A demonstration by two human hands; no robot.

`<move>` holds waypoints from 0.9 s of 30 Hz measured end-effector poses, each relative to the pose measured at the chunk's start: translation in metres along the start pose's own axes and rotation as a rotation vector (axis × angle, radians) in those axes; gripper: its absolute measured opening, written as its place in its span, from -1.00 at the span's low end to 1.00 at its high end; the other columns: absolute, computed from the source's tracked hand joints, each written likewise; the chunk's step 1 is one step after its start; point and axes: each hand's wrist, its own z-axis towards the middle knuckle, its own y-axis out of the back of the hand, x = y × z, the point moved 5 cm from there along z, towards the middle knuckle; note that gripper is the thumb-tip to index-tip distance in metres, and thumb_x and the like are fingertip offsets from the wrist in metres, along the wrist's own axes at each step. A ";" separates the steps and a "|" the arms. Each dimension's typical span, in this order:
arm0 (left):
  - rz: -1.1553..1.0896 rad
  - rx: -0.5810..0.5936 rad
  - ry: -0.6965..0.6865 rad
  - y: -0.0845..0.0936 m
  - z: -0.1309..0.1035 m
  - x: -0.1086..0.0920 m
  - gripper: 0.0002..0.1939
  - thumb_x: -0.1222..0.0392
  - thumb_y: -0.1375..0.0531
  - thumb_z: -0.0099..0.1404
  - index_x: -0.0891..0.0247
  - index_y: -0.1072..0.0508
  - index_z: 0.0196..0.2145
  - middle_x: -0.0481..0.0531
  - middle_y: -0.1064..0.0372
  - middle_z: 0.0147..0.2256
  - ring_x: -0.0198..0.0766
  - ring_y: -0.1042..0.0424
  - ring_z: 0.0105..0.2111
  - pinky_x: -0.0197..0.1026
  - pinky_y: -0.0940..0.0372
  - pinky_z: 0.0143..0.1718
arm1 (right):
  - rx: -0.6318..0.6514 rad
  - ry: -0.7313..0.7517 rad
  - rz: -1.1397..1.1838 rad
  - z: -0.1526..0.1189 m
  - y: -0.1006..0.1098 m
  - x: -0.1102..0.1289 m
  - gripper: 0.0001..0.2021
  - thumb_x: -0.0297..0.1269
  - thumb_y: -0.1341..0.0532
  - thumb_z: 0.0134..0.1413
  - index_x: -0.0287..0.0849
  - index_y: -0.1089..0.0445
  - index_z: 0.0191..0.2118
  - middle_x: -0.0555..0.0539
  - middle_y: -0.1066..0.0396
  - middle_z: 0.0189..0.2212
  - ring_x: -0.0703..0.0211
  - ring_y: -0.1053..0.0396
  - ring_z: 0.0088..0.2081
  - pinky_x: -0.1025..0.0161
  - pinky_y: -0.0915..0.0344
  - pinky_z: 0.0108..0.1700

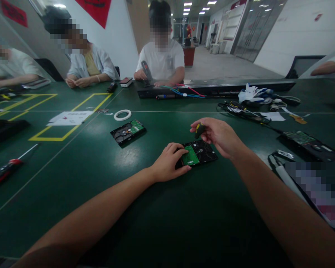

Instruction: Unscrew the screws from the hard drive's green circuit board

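A hard drive with a green circuit board lies on the dark green table. Around its left end is my left hand, its fingers bent over the edge and board. My right hand, above the drive's upper right side, holds a small screwdriver with a black and yellow handle. The screwdriver's tip cannot be made out. Up and to the left lies a second hard drive, with small pieces on top of it.
A white tape ring and paper lie at the back left, a red-black screwdriver far left. On the right are another drive, cables and white gloves. People sit across the table.
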 end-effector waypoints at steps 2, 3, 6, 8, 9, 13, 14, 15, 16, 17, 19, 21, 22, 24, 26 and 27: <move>0.003 0.003 -0.004 0.000 0.000 0.001 -0.42 -0.11 -0.32 0.39 0.17 -0.37 0.25 0.26 -0.31 0.16 0.14 -0.30 0.20 0.26 -0.36 0.20 | 0.000 0.000 0.003 0.000 -0.001 0.000 -0.74 -0.18 -0.17 0.27 -0.18 -0.58 -0.20 -0.17 -0.60 -0.22 0.29 -0.20 -0.51 0.25 -0.02 -0.54; 0.005 0.005 -0.005 -0.001 0.000 0.001 -0.42 -0.11 -0.32 0.39 0.19 -0.37 0.25 0.27 -0.31 0.16 0.13 -0.30 0.20 0.25 -0.36 0.20 | 0.001 -0.005 0.008 0.000 -0.001 0.000 -0.74 -0.17 -0.18 0.28 -0.18 -0.58 -0.19 -0.16 -0.59 -0.23 0.30 -0.19 -0.52 0.25 -0.02 -0.54; 0.011 0.007 -0.007 -0.002 0.000 0.002 -0.40 -0.12 -0.32 0.39 0.21 -0.37 0.25 0.27 -0.31 0.15 0.13 -0.30 0.19 0.24 -0.36 0.20 | 0.011 -0.019 0.046 -0.001 -0.003 -0.001 -0.76 -0.15 -0.21 0.30 -0.18 -0.55 -0.18 -0.15 -0.55 -0.25 0.32 -0.20 -0.53 0.26 -0.03 -0.55; 0.011 0.003 -0.009 -0.002 0.000 0.002 -0.40 -0.13 -0.32 0.39 0.19 -0.37 0.25 0.27 -0.31 0.15 0.13 -0.31 0.19 0.25 -0.36 0.20 | 0.019 -0.018 0.080 -0.002 -0.004 -0.001 -0.79 -0.14 -0.23 0.30 -0.16 -0.52 -0.19 -0.13 -0.52 -0.24 0.32 -0.24 -0.53 0.27 -0.06 -0.56; 0.009 0.000 -0.009 -0.002 0.000 0.002 -0.41 -0.13 -0.32 0.39 0.19 -0.38 0.24 0.27 -0.31 0.15 0.13 -0.31 0.19 0.25 -0.36 0.20 | 0.021 -0.014 0.097 -0.002 -0.004 -0.001 -0.80 -0.13 -0.25 0.31 -0.15 -0.49 -0.20 -0.12 -0.51 -0.23 0.32 -0.26 -0.52 0.27 -0.08 -0.56; -0.008 -0.010 -0.007 -0.001 0.000 0.001 -0.43 -0.10 -0.32 0.39 0.19 -0.39 0.23 0.27 -0.32 0.15 0.13 -0.32 0.18 0.25 -0.36 0.19 | 0.034 -0.036 0.155 -0.004 -0.006 -0.002 -0.77 -0.07 -0.30 0.29 -0.12 -0.37 -0.24 -0.09 -0.47 -0.24 0.29 -0.36 -0.49 0.28 -0.21 -0.53; -0.009 -0.011 -0.008 -0.001 0.000 0.000 -0.43 -0.10 -0.32 0.39 0.20 -0.39 0.24 0.27 -0.32 0.15 0.13 -0.32 0.18 0.25 -0.36 0.19 | 0.037 -0.047 0.166 -0.004 -0.006 -0.002 -0.75 -0.06 -0.31 0.29 -0.12 -0.35 -0.24 -0.08 -0.46 -0.26 0.28 -0.38 -0.48 0.28 -0.23 -0.52; -0.009 -0.013 -0.009 -0.001 0.000 0.000 -0.42 -0.10 -0.32 0.39 0.20 -0.39 0.24 0.28 -0.32 0.15 0.13 -0.32 0.18 0.25 -0.36 0.19 | 0.039 -0.056 0.174 -0.004 -0.007 -0.003 -0.74 -0.05 -0.32 0.28 -0.11 -0.33 -0.24 -0.08 -0.45 -0.28 0.27 -0.40 -0.48 0.28 -0.26 -0.52; -0.007 -0.011 -0.011 -0.001 0.000 0.000 -0.42 -0.11 -0.32 0.39 0.20 -0.38 0.24 0.28 -0.32 0.15 0.13 -0.32 0.18 0.25 -0.36 0.19 | 0.037 -0.059 0.178 -0.004 -0.007 -0.003 -0.73 -0.05 -0.33 0.28 -0.10 -0.31 -0.24 -0.07 -0.45 -0.28 0.26 -0.41 -0.48 0.27 -0.27 -0.51; -0.005 -0.010 -0.013 -0.001 0.000 0.000 -0.41 -0.11 -0.32 0.39 0.20 -0.38 0.24 0.28 -0.32 0.15 0.13 -0.31 0.18 0.25 -0.36 0.19 | 0.034 -0.060 0.177 -0.004 -0.007 -0.003 -0.73 -0.06 -0.33 0.27 -0.10 -0.31 -0.23 -0.07 -0.45 -0.28 0.26 -0.41 -0.48 0.27 -0.27 -0.51; 0.003 -0.009 -0.015 -0.001 0.000 0.000 -0.42 -0.12 -0.32 0.39 0.20 -0.38 0.24 0.28 -0.31 0.15 0.12 -0.31 0.18 0.24 -0.36 0.19 | 0.017 -0.051 0.157 -0.004 -0.006 -0.002 -0.75 -0.07 -0.32 0.29 -0.09 -0.31 -0.23 -0.06 -0.46 -0.27 0.29 -0.39 -0.50 0.29 -0.22 -0.53; 0.012 -0.008 -0.016 0.000 0.000 0.000 -0.42 -0.10 -0.32 0.39 0.22 -0.38 0.23 0.28 -0.31 0.14 0.12 -0.31 0.18 0.23 -0.36 0.19 | 0.005 -0.030 0.123 -0.004 -0.004 -0.001 -0.79 -0.09 -0.31 0.30 -0.10 -0.35 -0.24 -0.05 -0.46 -0.30 0.32 -0.33 -0.52 0.31 -0.14 -0.56; 0.014 -0.007 -0.015 0.000 0.000 0.000 -0.42 -0.10 -0.32 0.39 0.23 -0.38 0.23 0.28 -0.32 0.14 0.12 -0.31 0.18 0.23 -0.36 0.19 | 0.006 -0.016 0.106 -0.004 -0.003 0.000 -0.80 -0.11 -0.31 0.29 -0.10 -0.38 -0.24 -0.04 -0.45 -0.33 0.32 -0.31 -0.52 0.31 -0.12 -0.55; 0.014 -0.005 -0.012 -0.001 0.000 0.000 -0.42 -0.11 -0.32 0.39 0.24 -0.38 0.23 0.29 -0.31 0.14 0.13 -0.30 0.18 0.23 -0.36 0.19 | 0.026 0.009 0.073 -0.004 -0.003 0.001 -0.83 -0.13 -0.32 0.26 -0.12 -0.47 -0.24 -0.05 -0.47 -0.35 0.31 -0.28 -0.49 0.30 -0.12 -0.52; 0.009 0.001 -0.008 -0.001 0.000 0.001 -0.42 -0.12 -0.32 0.39 0.22 -0.38 0.24 0.28 -0.31 0.15 0.13 -0.30 0.19 0.24 -0.36 0.20 | 0.057 0.027 0.042 -0.003 -0.003 0.002 -0.83 -0.15 -0.32 0.23 -0.13 -0.56 -0.22 -0.08 -0.53 -0.29 0.29 -0.26 -0.47 0.28 -0.13 -0.50; 0.009 0.003 -0.006 -0.001 0.000 0.001 -0.42 -0.12 -0.32 0.39 0.21 -0.38 0.24 0.27 -0.31 0.15 0.13 -0.30 0.19 0.25 -0.36 0.20 | 0.070 0.033 0.025 -0.003 -0.003 0.002 -0.82 -0.15 -0.31 0.23 -0.13 -0.59 -0.21 -0.10 -0.56 -0.24 0.29 -0.25 -0.47 0.27 -0.12 -0.50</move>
